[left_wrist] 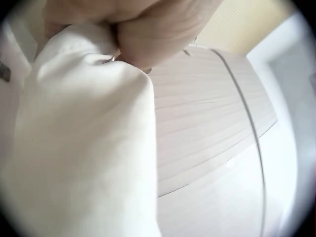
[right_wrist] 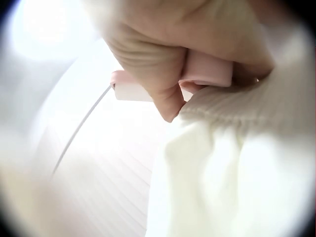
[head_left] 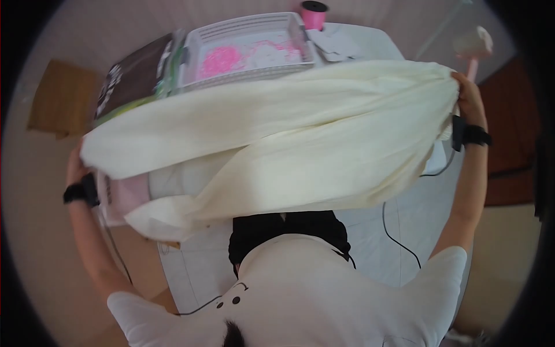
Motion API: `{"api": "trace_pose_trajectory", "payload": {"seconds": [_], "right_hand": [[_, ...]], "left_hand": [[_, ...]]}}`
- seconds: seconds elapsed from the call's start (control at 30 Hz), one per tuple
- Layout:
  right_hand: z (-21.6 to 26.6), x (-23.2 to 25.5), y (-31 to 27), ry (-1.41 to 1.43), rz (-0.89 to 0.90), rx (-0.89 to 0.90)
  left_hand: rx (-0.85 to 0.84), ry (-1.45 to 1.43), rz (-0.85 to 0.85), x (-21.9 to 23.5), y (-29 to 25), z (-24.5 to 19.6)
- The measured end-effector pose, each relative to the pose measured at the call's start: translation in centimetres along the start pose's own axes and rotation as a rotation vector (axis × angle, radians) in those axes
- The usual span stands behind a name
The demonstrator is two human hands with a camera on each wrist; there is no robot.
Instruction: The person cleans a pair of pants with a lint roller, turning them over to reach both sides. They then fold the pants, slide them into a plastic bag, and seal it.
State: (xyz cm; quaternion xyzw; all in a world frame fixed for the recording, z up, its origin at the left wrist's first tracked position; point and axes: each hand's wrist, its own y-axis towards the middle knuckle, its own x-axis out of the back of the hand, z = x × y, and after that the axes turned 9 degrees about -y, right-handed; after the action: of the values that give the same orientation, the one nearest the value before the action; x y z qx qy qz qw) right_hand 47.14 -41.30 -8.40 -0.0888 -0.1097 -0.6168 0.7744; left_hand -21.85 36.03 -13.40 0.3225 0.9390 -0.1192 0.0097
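A pair of cream trousers is stretched sideways across the head view. My left hand grips the hem end of one leg at far left. The left wrist view shows the fingers bunching the pale cloth. At the other end, my right hand holds the gathered elastic waistband, with thumb and fingers pinching its edge in the right wrist view. The second leg hangs loose and folded toward the person's body. A pink and white object with a cord shows behind the right fingers.
Behind the trousers stands a white basket with pink and white shredded filler. Beside it lie a dark package, white papers and a pink ribbon spool. A pink-handled item rises at back right. A cable crosses the white table.
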Motion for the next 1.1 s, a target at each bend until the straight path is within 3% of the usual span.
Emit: {"api": "trace_pose_trajectory", "payload": {"seconds": [0.03,0.07,0.1,0.17,0.2,0.3,0.37,0.43,0.47,0.53,0.6,0.7,0.83,0.9,1.0,1.03,1.07,1.1], "right_hand": [[-0.1,0.5,1.6,0.007,0.013,-0.001],[0.3,0.3,2.1,0.02,0.046,-0.038],[0.7,0.2,2.1,0.027,0.076,-0.073],[-0.4,1.1,4.3,0.038,0.177,-0.099],[-0.6,0.1,4.3,0.009,0.183,-0.096],[-0.6,-1.4,3.9,-0.036,0.173,-0.092],[-0.4,-2.2,4.1,-0.005,0.165,-0.093],[-0.3,-0.4,5.8,-0.037,0.183,-0.1],[-0.2,0.5,6.4,-0.055,0.193,-0.101],[1.3,0.1,4.3,-0.082,0.184,-0.064],[3.4,-1.1,1.9,-0.122,0.171,-0.04],[5.1,1.2,1.9,-0.159,0.237,-0.021],[9.1,4.1,-0.9,-0.031,0.295,0.167],[11.8,5.5,-2.7,0.014,0.152,0.207],[15.7,8.2,-3.6,0.046,0.025,0.226],[16.5,9.4,-3.4,0.055,0.001,0.225],[16.7,11.5,-2.6,-0.089,0.067,0.334],[18.1,9.8,-4.8,-0.139,0.032,0.311]], "left_hand": [[0.021,0.006,0.015,1.9,1.6,2.3],[0.046,0.213,-0.183,-0.3,0.4,3.2],[-0.063,0.476,-0.129,-0.8,-0.2,4.3],[-0.246,0.68,-0.449,-4.0,-1.4,6.9],[-0.357,0.757,-0.434,-6.4,-3.0,7.6],[-1.167,1.353,-0.436,-16.7,-8.9,6.1],[-0.798,1.07,-0.227,-22.9,-13.0,7.1],[-0.158,0.787,0.12,-27.8,-16.2,8.6],[-0.211,0.705,0.332,-29.3,-17.0,10.8],[-0.527,0.683,0.455,-34.7,-19.2,13.4],[-0.72,0.802,0.469,-38.6,-19.2,15.7],[-0.821,0.894,0.486,-42.4,-18.3,18.5],[-0.812,0.964,0.472,-44.1,-17.1,19.6],[-0.808,0.961,0.515,-44.5,-17.1,19.5],[-0.944,0.907,0.535,-44.3,-17.1,19.4],[-0.822,0.832,0.534,-43.9,-17.4,18.7],[-0.701,0.757,0.53,-43.1,-18.2,17.2],[-0.579,0.681,0.521,-42.2,-19.0,15.3]]}}
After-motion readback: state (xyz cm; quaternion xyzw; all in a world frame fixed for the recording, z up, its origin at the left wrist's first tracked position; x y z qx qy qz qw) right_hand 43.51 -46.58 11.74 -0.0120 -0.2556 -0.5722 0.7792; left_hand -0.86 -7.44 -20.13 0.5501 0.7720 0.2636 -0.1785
